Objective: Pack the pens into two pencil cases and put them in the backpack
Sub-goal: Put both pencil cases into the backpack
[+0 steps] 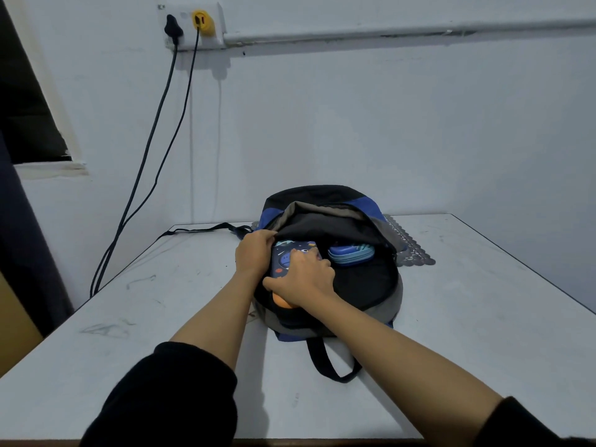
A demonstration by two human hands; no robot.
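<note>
Space-print pencil case (282,259): prob. rigid, light; clasped across its width by R hand (306,277); backpack (322,193) rim gripped by L hand (253,253).

Black sleeves (167,391) — pushed up, forearms bare.

This is looking like a plain room in a home: a scuffed white counter (483,317) is standing against a bare white painted wall (354,124), with a grey lace-edged doily (411,251) lying on it. A white wall socket plate (187,14) is carrying a black plug (172,27) and a yellow adapter (203,20), two dark cables (154,140) are hanging from them, a white surface-mounted conduit pipe (387,32) is running rightward, and a dark window recess (29,117) is showing at the left.
</note>
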